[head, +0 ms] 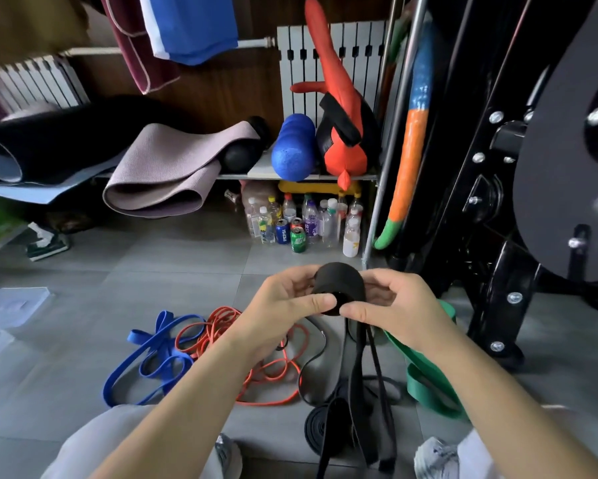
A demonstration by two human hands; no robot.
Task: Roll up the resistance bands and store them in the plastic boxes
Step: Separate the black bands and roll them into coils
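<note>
Black rubber, matte and flat, is wound into a thick roll with a hollow core. My grip is closed on it: left hand and right hand pinch it from either side, thumbs on the near face. Below the roll its loose tail hangs to the floor, so I judge the rolling partway done. Next comes winding that tail in tight. Left of the roll lie a flat blue band, a thin orange band and, farthest left, clear plastic boxes. Right of it lies a wide green band.

We note: bare forearms; light grey trousers; grey-white sneaker just right of trousers' knee, second sneaker farther right.
</note>
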